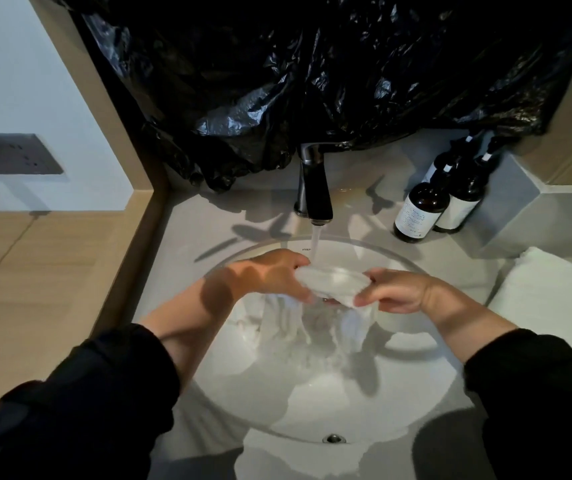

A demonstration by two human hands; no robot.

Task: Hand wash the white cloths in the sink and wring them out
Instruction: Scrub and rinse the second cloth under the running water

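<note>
Crinkled glossy black plastic sheet (312, 81) covers the far wall. Smooth grey tabletop (187, 223) with an oval white sink (312, 403) set in. Folded white towel (547, 292) at right, cut off by the frame. Dark metal tap (314, 188) is running. Two brown pump bottles (419, 209) far right, white labels, print too small to read. Left grip (270, 275) and right grip (399, 292) each pinch one end of a wet white cloth (333, 284), held over the sink under the stream. Its hanging part is blurred.

Dim room, black plastic sheet (312, 64) behind.
</note>
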